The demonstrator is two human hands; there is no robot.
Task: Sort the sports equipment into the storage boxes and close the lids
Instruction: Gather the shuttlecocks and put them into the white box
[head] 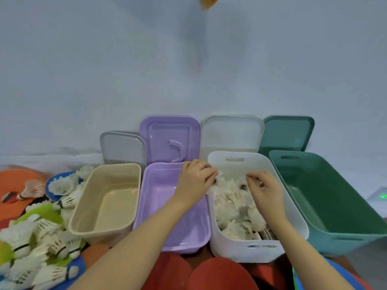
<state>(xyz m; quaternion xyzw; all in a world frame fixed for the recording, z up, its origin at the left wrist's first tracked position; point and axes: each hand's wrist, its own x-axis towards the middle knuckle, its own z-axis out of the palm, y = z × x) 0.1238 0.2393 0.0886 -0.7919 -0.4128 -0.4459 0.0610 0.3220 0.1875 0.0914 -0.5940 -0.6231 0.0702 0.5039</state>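
Four open boxes stand in a row: beige [83, 210], purple [146, 206], white [236, 160] and green [326, 185]. The white box holds a heap of white shuttlecocks [234, 208]. My left hand [195, 181] reaches across the purple box and grips shuttlecock feathers at the white box's left edge. My right hand [265, 189] hovers over the heap with its fingers curled on a shuttlecock. More shuttlecocks [39, 243] lie piled at the left on coloured paddles.
Four lids lean on the wall behind the boxes: grey [122, 147], purple [169, 139], white [232, 132] and green [287, 132]. Red paddles [219, 275] lie in front of the boxes. An orange paddle [14, 185] sits far left.
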